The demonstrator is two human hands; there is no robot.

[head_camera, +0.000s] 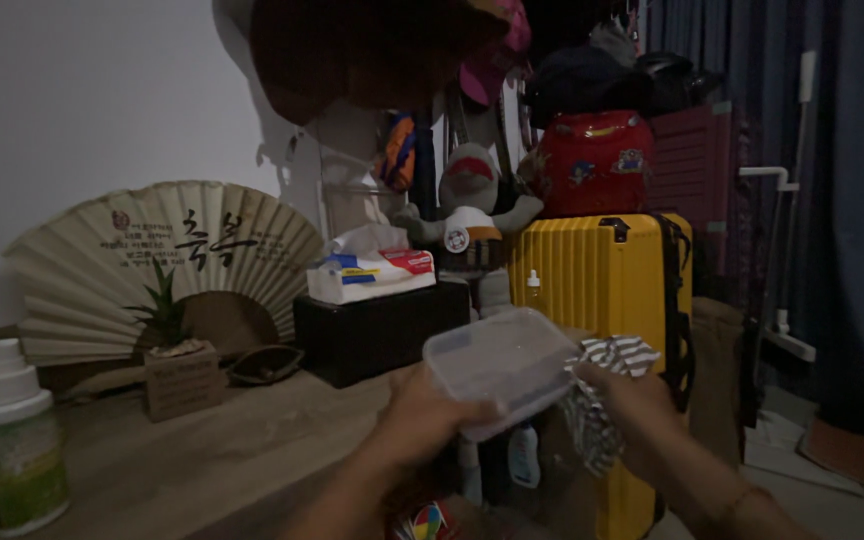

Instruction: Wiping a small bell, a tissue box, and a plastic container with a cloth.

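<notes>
Hands meet over the wooden table's [222,460] edge: left hand [427,415] clamps a clear plastic container [500,365] from below, right hand [627,400] grips a striped cloth [602,400] against its side, before a yellow suitcase [602,270].

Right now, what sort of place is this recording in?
Most likely a dim private room at home, perhaps a bedroom corner used for storage. A yellow suitcase stands stacked with bags, a plush toy sits beside it, and a paper fan, tissue box and small potted plant sit on a wooden desk.
</notes>
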